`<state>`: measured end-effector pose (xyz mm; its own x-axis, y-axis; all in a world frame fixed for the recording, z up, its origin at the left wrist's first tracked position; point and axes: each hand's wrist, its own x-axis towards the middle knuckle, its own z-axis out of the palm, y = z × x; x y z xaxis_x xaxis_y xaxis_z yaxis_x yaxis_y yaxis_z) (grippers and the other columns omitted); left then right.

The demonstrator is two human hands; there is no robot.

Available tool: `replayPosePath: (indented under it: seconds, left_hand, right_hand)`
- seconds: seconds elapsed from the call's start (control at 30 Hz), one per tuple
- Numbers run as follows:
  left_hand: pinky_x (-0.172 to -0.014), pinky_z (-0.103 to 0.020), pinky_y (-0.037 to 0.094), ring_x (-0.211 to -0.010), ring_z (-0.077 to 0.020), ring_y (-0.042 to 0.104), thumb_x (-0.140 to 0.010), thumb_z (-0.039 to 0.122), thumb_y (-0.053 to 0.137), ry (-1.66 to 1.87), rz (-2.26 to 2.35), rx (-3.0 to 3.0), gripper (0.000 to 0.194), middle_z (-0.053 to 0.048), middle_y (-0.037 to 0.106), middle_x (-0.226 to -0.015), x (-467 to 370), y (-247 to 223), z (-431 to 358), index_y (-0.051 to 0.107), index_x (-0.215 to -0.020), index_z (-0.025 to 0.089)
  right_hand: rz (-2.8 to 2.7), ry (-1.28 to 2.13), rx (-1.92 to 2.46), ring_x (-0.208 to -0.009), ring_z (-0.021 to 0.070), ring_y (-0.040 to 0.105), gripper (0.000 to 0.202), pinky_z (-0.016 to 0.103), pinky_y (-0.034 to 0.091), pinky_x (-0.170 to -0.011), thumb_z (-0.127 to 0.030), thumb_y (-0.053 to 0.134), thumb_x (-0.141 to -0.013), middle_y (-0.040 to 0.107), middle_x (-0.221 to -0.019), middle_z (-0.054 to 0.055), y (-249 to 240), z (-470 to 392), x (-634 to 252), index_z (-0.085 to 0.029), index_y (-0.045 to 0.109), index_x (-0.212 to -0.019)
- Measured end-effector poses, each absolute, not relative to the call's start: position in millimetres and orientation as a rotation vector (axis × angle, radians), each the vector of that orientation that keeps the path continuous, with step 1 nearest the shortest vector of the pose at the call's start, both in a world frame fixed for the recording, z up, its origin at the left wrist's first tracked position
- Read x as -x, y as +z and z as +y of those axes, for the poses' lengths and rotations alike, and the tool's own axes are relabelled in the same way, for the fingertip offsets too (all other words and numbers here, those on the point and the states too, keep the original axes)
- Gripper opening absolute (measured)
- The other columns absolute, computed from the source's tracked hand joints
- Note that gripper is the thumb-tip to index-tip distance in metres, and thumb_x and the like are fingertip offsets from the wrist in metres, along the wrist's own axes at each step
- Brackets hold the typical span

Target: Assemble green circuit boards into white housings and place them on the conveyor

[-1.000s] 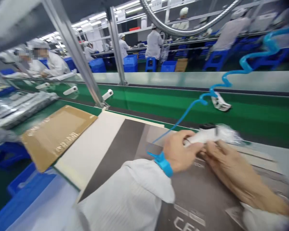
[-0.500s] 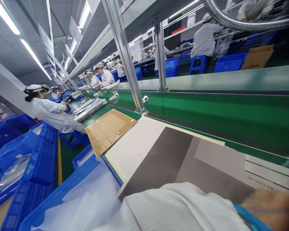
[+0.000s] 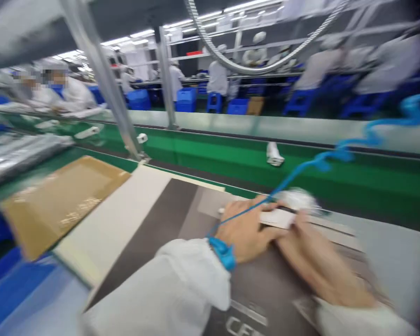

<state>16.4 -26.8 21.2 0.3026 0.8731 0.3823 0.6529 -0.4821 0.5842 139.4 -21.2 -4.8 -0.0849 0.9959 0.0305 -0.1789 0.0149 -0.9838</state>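
Observation:
My left hand (image 3: 247, 228), with a blue wrist strap (image 3: 223, 253) at its cuff, reaches over a grey-brown printed board or flat box (image 3: 150, 219). Between its thumb and fingers is a small white rectangular piece (image 3: 278, 218) with a dark edge; its exact kind is not clear. My right hand (image 3: 315, 259), smeared by motion, has its fingertips closed at the right end of that same piece. Both hands are just above the printed surface, which bears pale lettering near my left sleeve. A blue coiled cord (image 3: 301, 167) passes across my left hand.
A brown cardboard sheet (image 3: 66, 200) lies at the left beside a white sheet (image 3: 115, 212). Behind runs a green conveyor belt (image 3: 213, 151) with a small white item (image 3: 275, 154) on it. A metal post (image 3: 105, 79) stands at the bench edge. Co-workers sit beyond.
The view has swung to the right. Both hands now show together at the white piece, where before only my blurred left hand was at the lower right edge.

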Motion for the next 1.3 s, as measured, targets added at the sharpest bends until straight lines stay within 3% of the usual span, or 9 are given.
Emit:
replayPosePath:
  seconds: [0.07, 0.2, 0.4, 0.57, 0.7, 0.77, 0.9, 1.13, 1.3]
  left_hand:
    - [-0.097, -0.047, 0.048, -0.112, -0.0276, 0.063, -0.087, 0.055, 0.06, 1.03, 1.322, -2.205, 0.051, -0.006, 0.067, -0.122, -17, 24, -28, 0.053, -0.13, 0.028]
    - [-0.095, -0.044, 0.046, -0.112, -0.0262, 0.062, -0.094, 0.049, 0.051, 1.074, 1.337, -2.234, 0.043, -0.006, 0.066, -0.124, -21, 19, -34, 0.052, -0.131, 0.027]
    - [-0.095, -0.039, 0.047, -0.107, -0.025, 0.064, -0.098, 0.038, 0.043, 1.115, 1.357, -2.293, 0.036, -0.009, 0.067, -0.12, -33, 18, -38, 0.056, -0.128, 0.022]
    - [-0.09, -0.039, 0.048, -0.106, -0.0256, 0.065, -0.092, 0.043, 0.055, 0.812, 1.246, -2.232, 0.041, -0.004, 0.069, -0.119, -5, 26, -26, 0.054, -0.131, 0.031]
    - [-0.062, -0.028, 0.05, -0.068, -0.0186, 0.067, -0.089, 0.045, 0.058, 0.591, 1.375, -1.92, 0.039, -0.005, 0.073, -0.086, 43, 37, 7, 0.06, -0.119, 0.021]
    - [-0.055, -0.026, 0.048, -0.057, -0.015, 0.063, -0.091, 0.041, 0.055, 0.588, 1.587, -1.795, 0.039, -0.005, 0.072, -0.082, 63, 46, 36, 0.057, -0.121, 0.016]
    - [-0.074, -0.029, 0.052, -0.08, -0.0168, 0.068, -0.095, 0.023, 0.05, 0.63, 2.007, -1.775, 0.038, -0.008, 0.071, -0.1, 86, 63, 98, 0.049, -0.133, 0.016]
    - [-0.102, -0.053, 0.043, -0.122, -0.0285, 0.052, -0.092, 0.035, 0.06, 0.595, 2.285, -1.894, 0.041, -0.013, 0.052, -0.135, 52, 63, 167, 0.056, -0.126, 0.014]
    - [-0.103, -0.044, 0.04, -0.126, -0.029, 0.048, -0.089, 0.043, 0.061, 0.526, 2.053, -2.021, 0.05, -0.013, 0.054, -0.135, -30, 45, 193, 0.052, -0.134, 0.023]
  right_hand:
    - [-0.935, 1.469, 0.979, -0.108, 0.0283, 0.064, 0.047, 0.045, 0.056, -0.087, -0.067, 0.048, -0.087, 0.067, -0.117, 0.009, 6, -29, -157, -0.028, 0.065, -0.107]
    - [-0.761, 1.642, 0.833, -0.116, 0.0242, 0.061, 0.039, 0.041, 0.05, -0.101, -0.056, 0.063, -0.085, 0.068, -0.114, 0.005, 13, -33, -155, -0.026, 0.065, -0.109]
    - [-0.692, 1.66, 0.797, -0.11, 0.0219, 0.063, 0.029, 0.039, 0.047, -0.105, -0.044, 0.07, -0.082, 0.07, -0.107, 0.003, 11, -34, -155, -0.025, 0.067, -0.104]
    - [-0.686, 1.588, 0.834, -0.109, 0.023, 0.064, 0.038, 0.04, 0.051, -0.101, -0.053, 0.068, -0.082, 0.071, -0.11, 0.006, 1, -28, -158, -0.022, 0.065, -0.105]
    - [-0.624, 1.447, 1.034, -0.105, 0.0206, 0.067, 0.043, 0.036, 0.053, -0.1, -0.051, 0.073, -0.078, 0.071, -0.114, 0.006, -1, -23, -158, -0.022, 0.063, -0.108]
    - [-0.614, 1.443, 1.101, -0.101, 0.0204, 0.068, 0.046, 0.034, 0.056, -0.095, -0.05, 0.075, -0.076, 0.07, -0.12, 0.007, 0, -22, -160, -0.022, 0.063, -0.11]
    - [-0.618, 1.46, 1.168, -0.098, 0.0184, 0.067, 0.049, 0.024, 0.058, -0.086, -0.051, 0.079, -0.071, 0.069, -0.121, 0.007, 1, -20, -164, -0.022, 0.066, -0.108]
    - [-0.621, 1.527, 1.098, -0.086, 0.0135, 0.065, 0.048, 0.02, 0.057, -0.079, -0.052, 0.08, -0.07, 0.071, -0.111, 0.005, -6, -17, -168, -0.021, 0.068, -0.104]
    - [-0.6, 1.548, 1.071, -0.081, 0.0119, 0.063, 0.046, 0.022, 0.056, -0.08, -0.052, 0.08, -0.071, 0.071, -0.108, 0.003, -8, -16, -168, -0.022, 0.067, -0.104]
